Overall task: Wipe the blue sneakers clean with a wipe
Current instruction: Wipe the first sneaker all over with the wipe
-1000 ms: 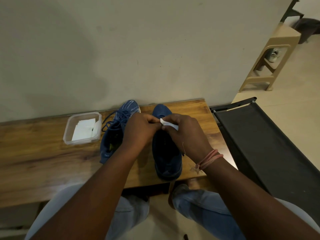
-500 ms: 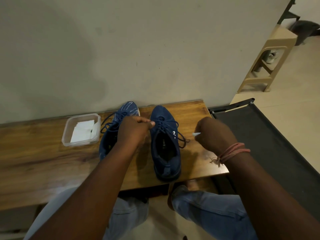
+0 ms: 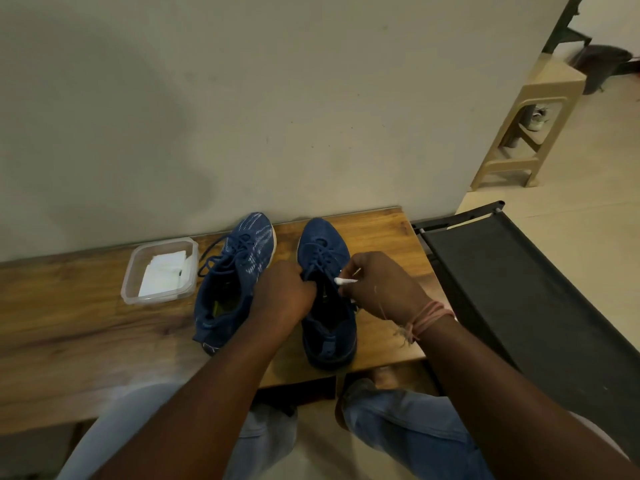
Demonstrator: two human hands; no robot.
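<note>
Two blue sneakers stand side by side on a wooden table [image 3: 69,327], toes to the wall. The left sneaker [image 3: 235,271] has white-flecked mesh. The right sneaker [image 3: 327,327] is plain dark blue. My left hand [image 3: 282,296] grips the right sneaker at its tongue and laces. My right hand [image 3: 381,289] hovers over that shoe's right side, pinching a small folded white wipe [image 3: 344,281].
A clear plastic tub [image 3: 133,289] of white wipes sits left of the shoes. A wall rises just behind the table. A black fabric cot [image 3: 519,289] stands to the right, a beige plastic stool [image 3: 533,126] beyond it. My knees are under the table edge.
My right hand, which had swung out right of the shoe with the wipe, has come back over the right sneaker. My left hand has moved onto that sneaker's laces.
</note>
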